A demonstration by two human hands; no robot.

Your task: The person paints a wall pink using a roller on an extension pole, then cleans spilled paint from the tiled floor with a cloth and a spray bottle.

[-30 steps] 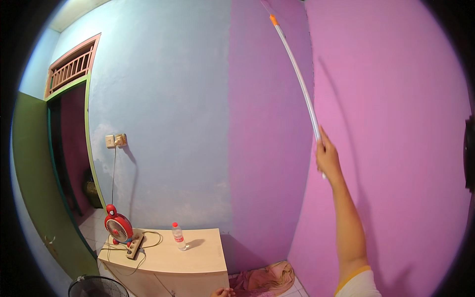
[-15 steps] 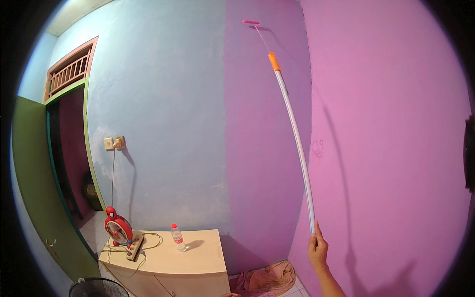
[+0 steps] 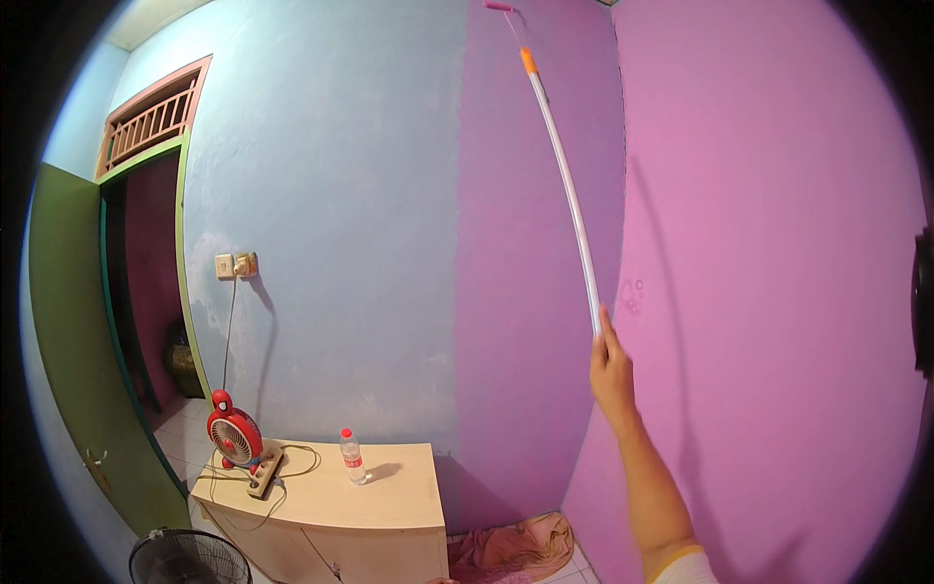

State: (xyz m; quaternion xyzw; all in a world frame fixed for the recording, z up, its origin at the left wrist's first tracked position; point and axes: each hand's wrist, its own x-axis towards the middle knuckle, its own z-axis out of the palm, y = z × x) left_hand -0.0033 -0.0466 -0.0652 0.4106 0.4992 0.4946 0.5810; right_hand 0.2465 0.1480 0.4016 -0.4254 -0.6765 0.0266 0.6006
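Observation:
My right hand (image 3: 612, 375) is closed around the lower end of a long pale pole, the handle of a paint roller (image 3: 498, 7). An orange grip (image 3: 528, 61) joins the pole to the thin metal frame of the pink roller head. The head is high up, at the top of the purple strip of the back wall (image 3: 535, 243). Only a sliver of skin, seemingly my left hand (image 3: 441, 581), shows at the lower edge; its fingers cannot be made out.
A light wooden cabinet (image 3: 389, 506) bears a red fan (image 3: 234, 435), a power strip (image 3: 265, 474) and a bottle (image 3: 352, 457). Crumpled cloth (image 3: 520, 550) lies in the corner. A black fan (image 3: 188, 560) stands lower left, by an open green door (image 3: 88, 341). The pink wall (image 3: 778, 292) is at right.
My right hand has risen, and more of the forearm shows. The roller head has gone up the purple strip to the top of the view. The view has shifted slightly.

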